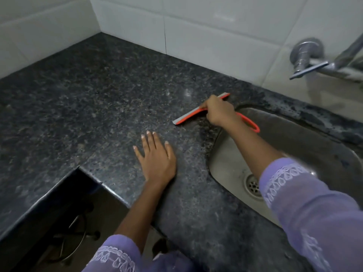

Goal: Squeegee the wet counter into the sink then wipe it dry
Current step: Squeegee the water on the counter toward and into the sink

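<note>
An orange squeegee (188,115) with a grey rubber blade lies edge-down on the dark speckled granite counter (94,99), just left of the steel sink (231,165). My right hand (219,111) is closed around its head, and the orange loop handle sticks out behind the hand over the sink rim. My left hand (156,156) rests flat on the counter, fingers spread, nearer to me and left of the sink. A darker wet patch shows on the counter between the blade and the sink edge.
White tiled walls meet in a corner behind the counter. A chrome tap (310,59) juts from the wall above the sink at right. The sink drain (253,185) sits near my right sleeve. The counter has a cut-out front edge at left, with dark objects below.
</note>
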